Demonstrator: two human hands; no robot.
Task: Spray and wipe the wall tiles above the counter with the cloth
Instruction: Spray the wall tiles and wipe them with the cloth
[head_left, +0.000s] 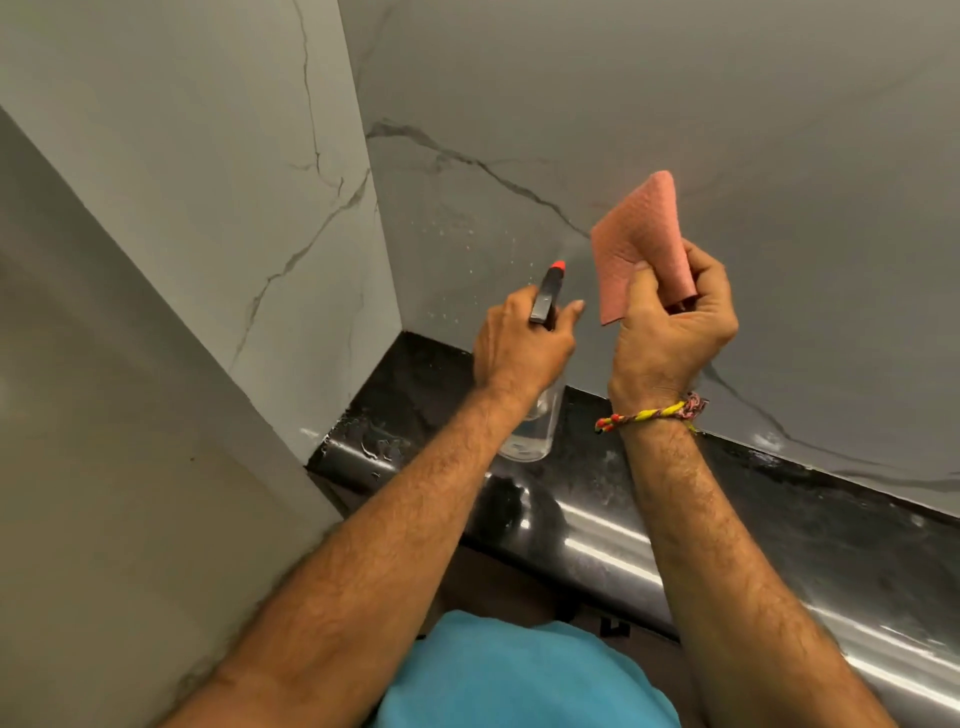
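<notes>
My left hand (522, 345) grips a clear spray bottle (530, 436) by its black trigger head, whose red nozzle (557, 266) points at the grey marble-veined wall tiles (597, 114). Fine droplets (467, 234) speckle the tile just ahead of the nozzle. My right hand (670, 332), with a braided thread band on the wrist, holds up a folded pink cloth (641, 244) close to the tile, right of the bottle. The cloth's lower part is tucked behind my fingers.
A glossy black counter (779, 519) runs below the tiles, wet near its left end. A tiled side wall (234, 182) meets the back wall at a corner on the left. A plain grey wall (104, 415) stands nearer on the left.
</notes>
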